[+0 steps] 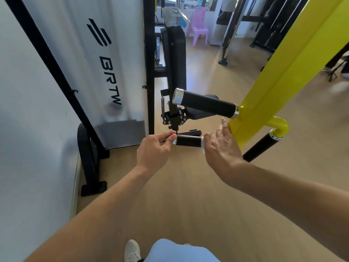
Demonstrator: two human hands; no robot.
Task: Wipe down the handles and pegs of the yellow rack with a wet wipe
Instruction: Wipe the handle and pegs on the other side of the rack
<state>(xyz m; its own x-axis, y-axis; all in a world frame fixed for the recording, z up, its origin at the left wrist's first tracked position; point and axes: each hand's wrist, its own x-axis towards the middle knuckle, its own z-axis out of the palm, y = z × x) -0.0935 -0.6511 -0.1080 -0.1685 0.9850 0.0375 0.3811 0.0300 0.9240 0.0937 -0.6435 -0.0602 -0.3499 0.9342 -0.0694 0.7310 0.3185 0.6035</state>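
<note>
Left hand [154, 148] pinched narrow, thumb and fingertips closed on the near, capped end of a short black handle [188, 140]. Right hand [221, 146] wrapped over the far end of that same handle, palm down, index finger lifted and pointing up beside the yellow rack [283, 72]; a sliver of white, likely the wet wipe [203, 146], peeking out at the hand's inner edge, too little of it showing to tell how it is held. Between the two hands, only the bare black middle of the handle on view, lying roughly level. Just above, a longer black grip [205, 104] with a silver end cap jutting leftward from the yellow upright, touched by neither hand. To the right of the right hand, a third black grip [258, 146] angling down from a yellow elbow on the same rack. Behind the hands, a black padded bench [176, 59] standing on end. To the left, a white panel [94, 63] lettered BRTW in a black frame. Further back, a pink plastic chair [200, 25] on the wood-tone floor [188, 195].
</note>
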